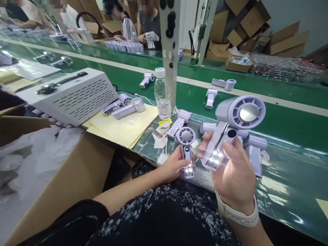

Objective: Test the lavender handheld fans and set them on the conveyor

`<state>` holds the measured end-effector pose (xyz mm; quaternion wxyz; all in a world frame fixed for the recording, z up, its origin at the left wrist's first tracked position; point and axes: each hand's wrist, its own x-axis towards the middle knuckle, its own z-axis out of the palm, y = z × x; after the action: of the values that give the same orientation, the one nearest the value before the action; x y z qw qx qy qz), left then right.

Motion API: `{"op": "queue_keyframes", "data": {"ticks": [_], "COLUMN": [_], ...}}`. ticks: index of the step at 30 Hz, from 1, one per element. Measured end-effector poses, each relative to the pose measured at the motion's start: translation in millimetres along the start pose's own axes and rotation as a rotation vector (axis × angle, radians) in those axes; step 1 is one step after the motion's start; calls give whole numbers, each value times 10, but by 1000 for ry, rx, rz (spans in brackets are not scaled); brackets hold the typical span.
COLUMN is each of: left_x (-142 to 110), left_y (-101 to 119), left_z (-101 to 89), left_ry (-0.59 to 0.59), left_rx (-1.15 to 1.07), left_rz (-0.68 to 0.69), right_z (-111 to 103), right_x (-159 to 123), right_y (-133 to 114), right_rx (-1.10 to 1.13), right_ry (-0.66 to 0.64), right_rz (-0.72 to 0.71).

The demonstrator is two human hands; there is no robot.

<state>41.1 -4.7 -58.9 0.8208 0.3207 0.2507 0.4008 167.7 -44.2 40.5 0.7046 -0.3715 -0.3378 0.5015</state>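
Upright in my left hand point(173, 166) is a small lavender handheld fan point(186, 136), its round head up and a lit display on the handle reading what looks like 99 or a similar number. Raised higher and closer, my right hand point(232, 171) grips another lavender handheld fan point(247, 112) by its handle, with the thumb beside a dark round display. The fan's silver centre disc faces me. Behind my hands, several more fans point(255, 153) lie on the bench, partly hidden by my right hand. One fan point(180, 123) lies just beyond my left hand.
A water bottle point(163, 99) stands by the metal post point(170, 48). To the left are a vented grey box point(82, 95), yellow paper point(123, 130) with two fans on it, and a carton point(58, 174) of white bags. Fans point(210, 99) lie on the green belt point(282, 116). People work across it.
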Motion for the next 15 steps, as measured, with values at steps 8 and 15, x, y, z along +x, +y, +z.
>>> {"op": "queue_keyframes", "data": {"ticks": [8,15], "left_x": [25,-266], "left_y": [65,614], "left_z": [-15,160], "left_ry": [-51,-164], "left_rx": [80,313], "left_rz": [-17,-51], "right_z": [-119,-321], "right_x": [-20,-46], "right_y": [6,179], "right_rx": [-34,-71], "right_ry": [-19,50], "right_rz": [15,184]}}
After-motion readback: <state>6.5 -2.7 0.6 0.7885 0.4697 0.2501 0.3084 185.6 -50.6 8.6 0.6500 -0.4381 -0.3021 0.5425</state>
